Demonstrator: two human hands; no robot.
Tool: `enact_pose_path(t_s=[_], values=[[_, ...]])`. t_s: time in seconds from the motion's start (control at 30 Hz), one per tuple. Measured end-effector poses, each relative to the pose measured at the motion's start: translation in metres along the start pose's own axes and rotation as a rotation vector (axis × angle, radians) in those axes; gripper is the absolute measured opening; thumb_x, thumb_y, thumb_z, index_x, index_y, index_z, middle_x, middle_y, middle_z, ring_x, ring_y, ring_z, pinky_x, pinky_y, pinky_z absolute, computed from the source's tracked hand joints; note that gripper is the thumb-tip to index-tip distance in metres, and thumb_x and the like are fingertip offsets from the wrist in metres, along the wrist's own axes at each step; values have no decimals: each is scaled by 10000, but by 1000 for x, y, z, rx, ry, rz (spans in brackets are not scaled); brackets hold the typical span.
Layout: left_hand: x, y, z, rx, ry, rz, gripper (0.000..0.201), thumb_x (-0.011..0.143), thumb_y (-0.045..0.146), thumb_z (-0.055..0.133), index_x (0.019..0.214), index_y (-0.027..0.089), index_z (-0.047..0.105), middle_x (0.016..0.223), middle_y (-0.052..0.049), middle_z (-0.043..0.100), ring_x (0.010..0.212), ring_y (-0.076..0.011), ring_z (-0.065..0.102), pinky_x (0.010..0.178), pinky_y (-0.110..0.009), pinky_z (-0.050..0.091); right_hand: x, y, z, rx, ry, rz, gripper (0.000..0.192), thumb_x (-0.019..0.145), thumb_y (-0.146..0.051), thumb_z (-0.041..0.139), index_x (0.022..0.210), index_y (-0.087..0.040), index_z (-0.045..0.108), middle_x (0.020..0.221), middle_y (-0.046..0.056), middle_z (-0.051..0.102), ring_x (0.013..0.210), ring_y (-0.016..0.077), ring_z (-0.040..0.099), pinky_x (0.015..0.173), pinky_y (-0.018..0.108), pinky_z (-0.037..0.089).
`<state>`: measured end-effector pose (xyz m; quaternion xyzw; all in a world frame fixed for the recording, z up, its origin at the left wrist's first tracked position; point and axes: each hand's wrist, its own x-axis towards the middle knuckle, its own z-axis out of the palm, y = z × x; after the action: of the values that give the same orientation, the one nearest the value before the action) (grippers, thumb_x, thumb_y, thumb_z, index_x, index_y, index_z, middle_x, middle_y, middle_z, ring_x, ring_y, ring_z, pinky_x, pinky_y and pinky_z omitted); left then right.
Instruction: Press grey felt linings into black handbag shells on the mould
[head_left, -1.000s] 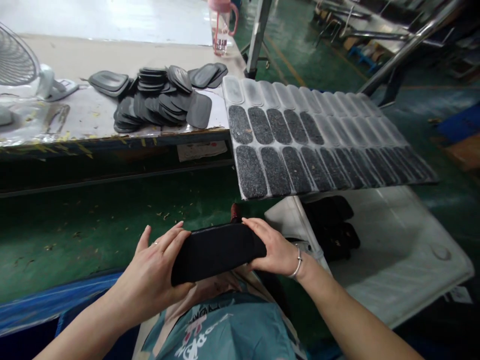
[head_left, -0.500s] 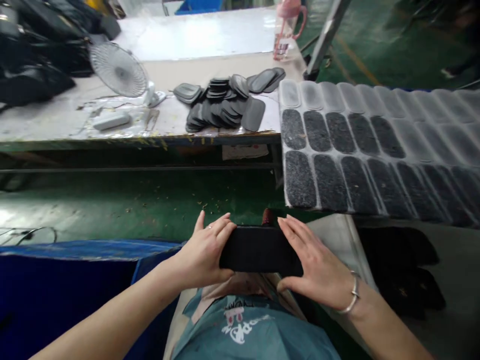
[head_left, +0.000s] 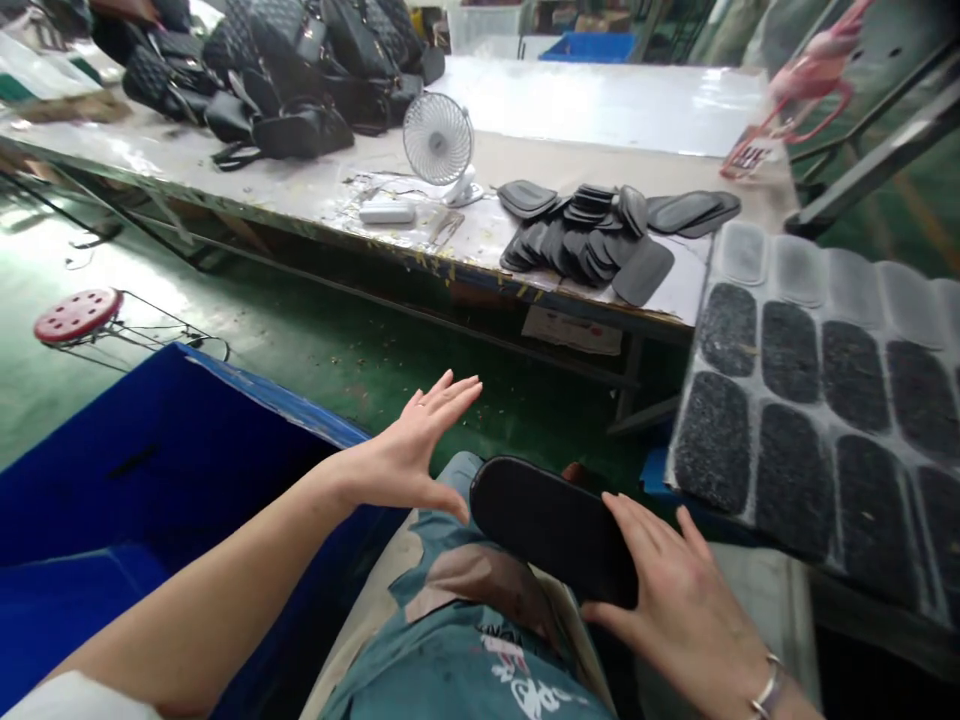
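black pad is above the apron, one end held by the right hand, probably so it won't fall, while the left hand is wide and empty just beside it.

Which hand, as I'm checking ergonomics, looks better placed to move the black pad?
Probably the right hand: it grips one end of the black pad. The left hand is spread open near the other end.

we've got a shiny green floor, light glaring off it pretty hard on the left, a red stool with holes in the seat, a long pale worktable on metal legs, grey metal bar slanting at far right
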<state>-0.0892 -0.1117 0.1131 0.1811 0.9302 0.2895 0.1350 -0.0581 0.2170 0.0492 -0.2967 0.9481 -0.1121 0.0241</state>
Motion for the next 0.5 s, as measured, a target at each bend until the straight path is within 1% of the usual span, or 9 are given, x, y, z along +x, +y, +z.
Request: enact_pose_path(t_s=[0.07,0.17,0.3,0.4,0.5], values=[[-4,-3,5,31,-75,21,1211,574,566,771,1497,249,54,1553,-189,166,1432,-367,-41,1079,-667,34,0,2,1,-9,-21,-14,866,639,-403,692,1383,-153,327,1309,158,559,1177,342,542,1043,616,286],[-1,1,22,32,-167,104,1192,589,532,765,1497,224,56,1538,-193,218,1432,-377,-28,1046,-705,-25,2,1,-1,-24,-50,-16,874,639,-408,684,1389,-146,319,1314,163,553,1182,343,538,1049,616,275],[9,4,37,7,-174,176,1115,623,430,758,1493,228,90,1498,-182,325,1435,-367,49,1037,-708,-62,5,-4,-5,-43,-54,-5,846,645,-354,663,1385,-135,314,1302,167,560,1180,336,541,1064,610,250],[12,0,40,-30,-175,192,1056,653,399,741,1488,242,115,1483,-174,358,1430,-349,128,1055,-688,-52,6,-8,-9,-40,-59,4,820,653,-329,648,1379,-142,316,1299,171,562,1182,334,540,1074,607,229],[13,-5,42,-70,-175,189,1049,656,377,737,1487,247,111,1463,-160,397,1420,-323,196,1078,-660,-39,7,-9,-10,-25,-64,7,798,666,-340,644,1371,-146,325,1300,177,560,1182,339,539,1077,610,216]])
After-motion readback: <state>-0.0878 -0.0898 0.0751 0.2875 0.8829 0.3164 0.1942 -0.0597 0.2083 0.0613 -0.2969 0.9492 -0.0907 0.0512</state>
